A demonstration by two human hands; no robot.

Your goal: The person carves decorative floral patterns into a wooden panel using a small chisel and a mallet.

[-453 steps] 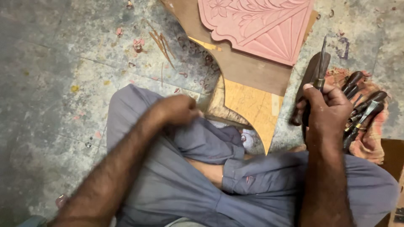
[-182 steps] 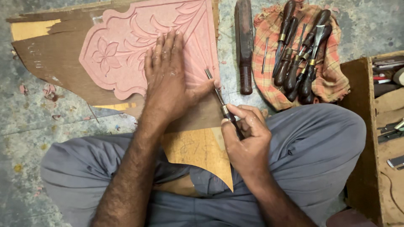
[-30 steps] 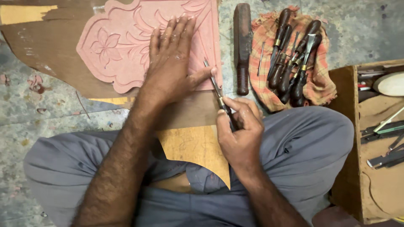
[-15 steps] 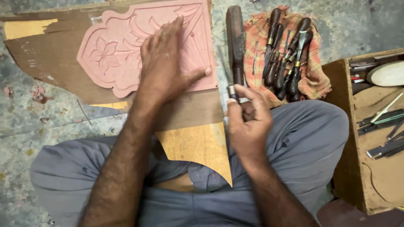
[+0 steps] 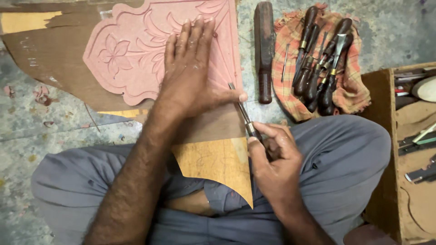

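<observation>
On pink carved stone (image 5: 136, 54) left hand (image 5: 190, 77) lies flat; right hand (image 5: 272, 159) grips slim chisel (image 5: 243, 113)

carving workshop, chisels (image 5: 320, 68), carved panel (image 5: 136, 50)

pink carved panel (image 5: 136, 54) | flat on floor || chisel (image 5: 243, 113) | slanted, tip at panel edge
</observation>
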